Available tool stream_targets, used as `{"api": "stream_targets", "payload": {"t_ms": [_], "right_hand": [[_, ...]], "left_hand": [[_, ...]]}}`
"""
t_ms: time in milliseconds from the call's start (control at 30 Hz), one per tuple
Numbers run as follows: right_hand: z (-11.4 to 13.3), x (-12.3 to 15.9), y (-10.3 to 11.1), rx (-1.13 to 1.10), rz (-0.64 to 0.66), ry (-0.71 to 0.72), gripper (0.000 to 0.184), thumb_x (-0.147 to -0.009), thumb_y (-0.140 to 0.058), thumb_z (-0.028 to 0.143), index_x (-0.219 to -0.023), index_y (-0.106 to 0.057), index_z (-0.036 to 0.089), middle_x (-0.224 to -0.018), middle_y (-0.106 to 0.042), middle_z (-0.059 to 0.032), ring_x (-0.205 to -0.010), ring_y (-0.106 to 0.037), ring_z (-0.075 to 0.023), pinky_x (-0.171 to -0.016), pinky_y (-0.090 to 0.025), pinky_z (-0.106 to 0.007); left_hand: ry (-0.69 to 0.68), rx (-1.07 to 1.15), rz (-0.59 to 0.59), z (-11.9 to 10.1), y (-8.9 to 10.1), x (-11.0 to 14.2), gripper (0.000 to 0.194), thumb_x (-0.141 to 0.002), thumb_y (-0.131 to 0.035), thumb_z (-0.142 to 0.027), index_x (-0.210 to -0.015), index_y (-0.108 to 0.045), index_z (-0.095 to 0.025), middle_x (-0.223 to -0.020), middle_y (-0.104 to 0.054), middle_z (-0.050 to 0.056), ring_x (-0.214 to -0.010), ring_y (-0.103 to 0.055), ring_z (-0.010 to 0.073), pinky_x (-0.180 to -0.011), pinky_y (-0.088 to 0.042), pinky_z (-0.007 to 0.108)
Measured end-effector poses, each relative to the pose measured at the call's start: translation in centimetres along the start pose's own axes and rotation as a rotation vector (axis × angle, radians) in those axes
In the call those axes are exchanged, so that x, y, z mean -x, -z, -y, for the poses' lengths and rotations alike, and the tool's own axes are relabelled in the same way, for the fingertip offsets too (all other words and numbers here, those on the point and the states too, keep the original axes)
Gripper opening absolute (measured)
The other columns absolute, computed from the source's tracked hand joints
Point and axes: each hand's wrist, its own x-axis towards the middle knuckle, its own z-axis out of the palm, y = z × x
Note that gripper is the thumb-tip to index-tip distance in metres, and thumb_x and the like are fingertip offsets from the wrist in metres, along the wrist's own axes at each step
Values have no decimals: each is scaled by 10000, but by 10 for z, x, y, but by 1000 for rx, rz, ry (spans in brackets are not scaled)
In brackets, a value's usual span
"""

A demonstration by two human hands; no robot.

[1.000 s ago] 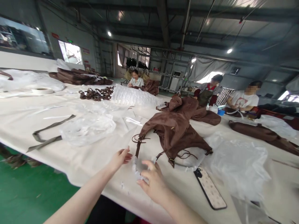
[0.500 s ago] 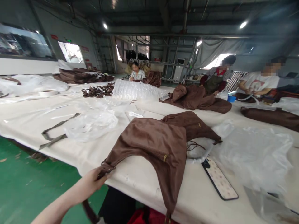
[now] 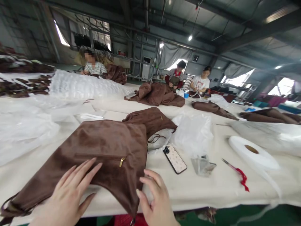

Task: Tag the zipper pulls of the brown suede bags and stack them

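A brown leather-look bag [image 3: 105, 138] lies spread flat at the table's front edge, its gold zipper pull [image 3: 121, 162] facing up. My left hand [image 3: 72, 185] rests on its lower part below the zipper, fingers stretched out. At the bag's right edge my right hand [image 3: 156, 196] is open, thumb and fingers apart, the fingertips at or just beside the material; I cannot tell whether they touch. A second brown bag [image 3: 152, 119] lies partly under the first one's far edge. The first bag's strap end [image 3: 10, 210] reaches to the lower left.
Right of the bag lie a phone [image 3: 175, 159], a clear plastic bag [image 3: 192, 133], red-handled scissors [image 3: 240, 175] and a white tape roll [image 3: 254, 152]. Bubble wrap [image 3: 82, 86] and more brown bags [image 3: 160, 95] lie farther back. Several people sit beyond.
My left hand has let go of the strap end and now lies on the bag. My right hand has come into view. The camera has turned right.
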Motion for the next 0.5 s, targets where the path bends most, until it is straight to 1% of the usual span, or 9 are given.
{"api": "stream_targets", "payload": {"t_ms": [67,133,200,233,300,333,400,467,500], "right_hand": [[-26,3,16,103,-88,-59,322,-838,-556,194,-1155,-582,243,-1275,-553,-112,-1158,-556,-261,-953,-510,-435],[-59,4,30,248,-189,-147,328,-843,-540,221,-1168,-584,232,-1305,-520,-131,-1177,-535,-298,-963,-488,-490],[-92,5,40,413,-250,-256,385,-837,-537,265,-1214,-573,197,-1335,-480,-165,-1206,-500,-349,-968,-459,-542],[-107,5,43,487,-249,-306,422,-834,-535,289,-1239,-563,172,-1335,-471,-185,-1212,-489,-371,-963,-452,-557],[-128,6,43,592,-203,-374,476,-834,-515,323,-1269,-548,133,-1310,-484,-208,-1195,-494,-392,-945,-457,-561],[-134,7,41,622,-171,-386,482,-837,-501,334,-1269,-551,125,-1288,-499,-209,-1176,-508,-391,-944,-459,-555],[-136,10,36,654,-124,-392,484,-848,-476,359,-1261,-567,126,-1254,-521,-207,-1144,-532,-390,-953,-453,-558],[-131,12,29,643,-109,-393,493,-857,-482,414,-1270,-577,163,-1233,-532,-207,-1140,-539,-399,-941,-460,-573],[-129,12,23,611,-110,-395,500,-851,-512,460,-1287,-569,222,-1226,-540,-196,-1145,-538,-402,-904,-482,-579]], "left_hand": [[-48,5,11,-7,-24,-2,608,-807,-528,-338,-1404,-414,-352,-1469,-433,47,-1241,-520,283,-1075,-384,463],[-61,3,21,-7,-43,1,552,-810,-539,-342,-1358,-480,-383,-1471,-430,49,-1232,-531,283,-1043,-417,462],[-62,8,37,-6,-55,3,531,-816,-541,-331,-1339,-497,-411,-1504,-379,42,-1255,-512,288,-1047,-405,483],[-64,17,49,-5,-57,3,530,-821,-538,-319,-1338,-492,-425,-1519,-352,37,-1270,-498,288,-1054,-394,493],[-61,44,69,-5,-57,3,532,-830,-533,-296,-1341,-482,-438,-1536,-318,37,-1292,-473,288,-1060,-382,502],[-51,59,83,-6,-54,2,534,-836,-530,-285,-1346,-476,-436,-1539,-310,40,-1306,-457,289,-1064,-378,503],[-16,92,109,-13,-43,2,538,-842,-524,-251,-1349,-477,-424,-1537,-315,48,-1331,-422,292,-1072,-368,509],[28,133,139,-24,-27,2,553,-832,-523,-192,-1344,-490,-398,-1530,-326,65,-1354,-388,294,-1082,-349,523],[56,159,153,-30,-20,2,574,-814,-531,-160,-1344,-495,-377,-1528,-324,82,-1370,-358,302,-1092,-325,543]]}}
